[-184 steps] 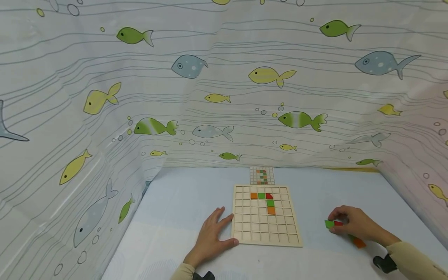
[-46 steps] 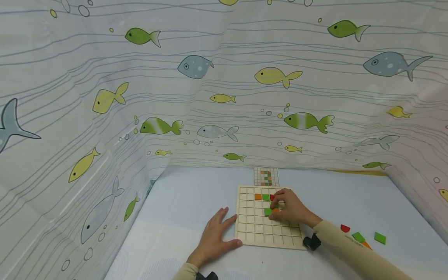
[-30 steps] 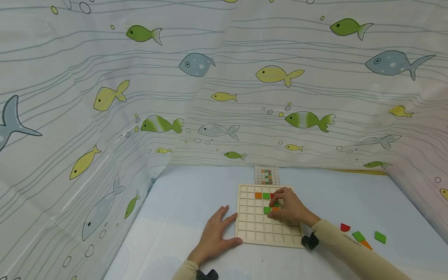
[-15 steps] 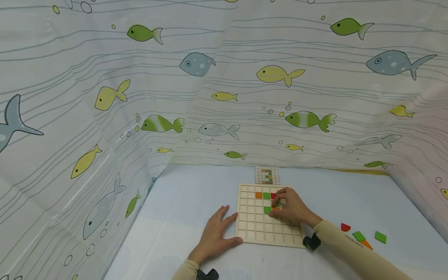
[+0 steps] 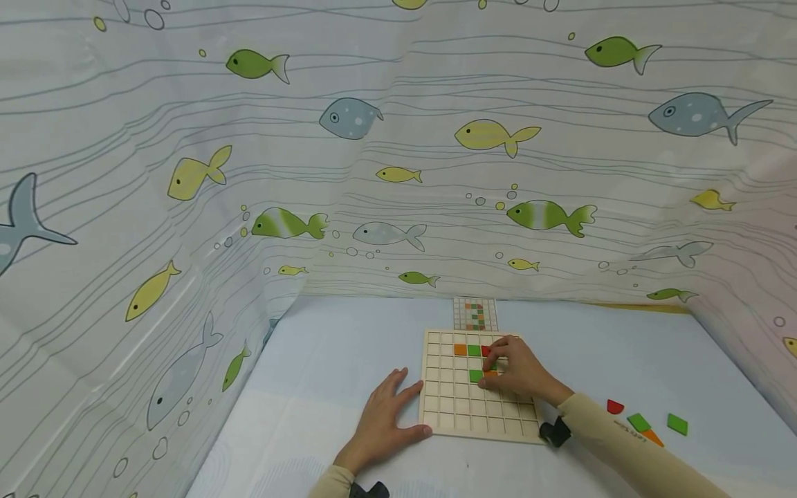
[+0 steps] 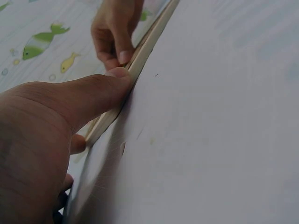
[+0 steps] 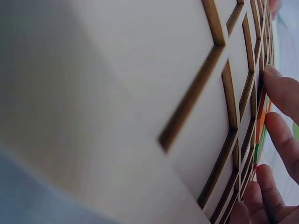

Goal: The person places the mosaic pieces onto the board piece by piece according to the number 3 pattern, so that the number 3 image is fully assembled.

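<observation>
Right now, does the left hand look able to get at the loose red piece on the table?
Probably not easily: the left hand is at the board's left edge, the red piece lies beyond the right edge, and the board and right forearm are between them.

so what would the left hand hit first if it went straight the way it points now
Most likely the board: the left hand points toward its left edge and seems right up against it, though depth there is unclear.
</observation>
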`<state>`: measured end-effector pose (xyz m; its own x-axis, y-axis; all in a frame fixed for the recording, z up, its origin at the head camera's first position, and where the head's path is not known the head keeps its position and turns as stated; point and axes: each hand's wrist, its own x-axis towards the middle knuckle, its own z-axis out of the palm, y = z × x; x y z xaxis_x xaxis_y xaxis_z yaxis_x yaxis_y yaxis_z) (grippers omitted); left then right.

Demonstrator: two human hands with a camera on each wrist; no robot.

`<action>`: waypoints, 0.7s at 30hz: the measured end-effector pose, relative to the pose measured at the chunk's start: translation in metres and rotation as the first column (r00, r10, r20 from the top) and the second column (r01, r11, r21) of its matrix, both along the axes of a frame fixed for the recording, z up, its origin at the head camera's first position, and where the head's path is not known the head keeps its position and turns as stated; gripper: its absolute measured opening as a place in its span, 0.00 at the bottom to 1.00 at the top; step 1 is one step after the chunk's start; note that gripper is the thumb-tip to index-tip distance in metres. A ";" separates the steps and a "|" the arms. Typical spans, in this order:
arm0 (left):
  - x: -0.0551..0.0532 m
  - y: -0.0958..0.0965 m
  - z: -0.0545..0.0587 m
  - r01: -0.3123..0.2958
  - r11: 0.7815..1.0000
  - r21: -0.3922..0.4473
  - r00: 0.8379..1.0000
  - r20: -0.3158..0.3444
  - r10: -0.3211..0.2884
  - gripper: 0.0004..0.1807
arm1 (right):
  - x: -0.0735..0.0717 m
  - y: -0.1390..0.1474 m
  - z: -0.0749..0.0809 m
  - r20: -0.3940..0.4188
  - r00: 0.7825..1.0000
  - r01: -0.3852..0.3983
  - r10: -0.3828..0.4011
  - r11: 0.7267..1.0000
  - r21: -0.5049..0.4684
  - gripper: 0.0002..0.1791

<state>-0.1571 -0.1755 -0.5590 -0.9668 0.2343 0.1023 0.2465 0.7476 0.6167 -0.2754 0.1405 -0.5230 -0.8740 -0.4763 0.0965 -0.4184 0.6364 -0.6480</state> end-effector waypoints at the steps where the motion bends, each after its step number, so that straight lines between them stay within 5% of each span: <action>1: 0.000 0.000 0.000 0.000 1.000 -0.001 1.000 -0.003 0.000 0.44 | 0.000 0.000 0.000 0.001 1.000 0.000 0.000 1.000 -0.001 0.12; 14: 0.000 0.000 0.000 0.002 1.000 -0.001 1.000 -0.015 -0.002 0.44 | -0.003 0.002 -0.002 0.011 1.000 -0.013 0.013 1.000 -0.016 0.13; 21: 0.001 0.000 0.002 0.011 1.000 0.011 1.000 -0.011 -0.011 0.44 | -0.009 0.007 0.003 -0.054 0.998 -0.041 0.041 0.999 0.006 0.15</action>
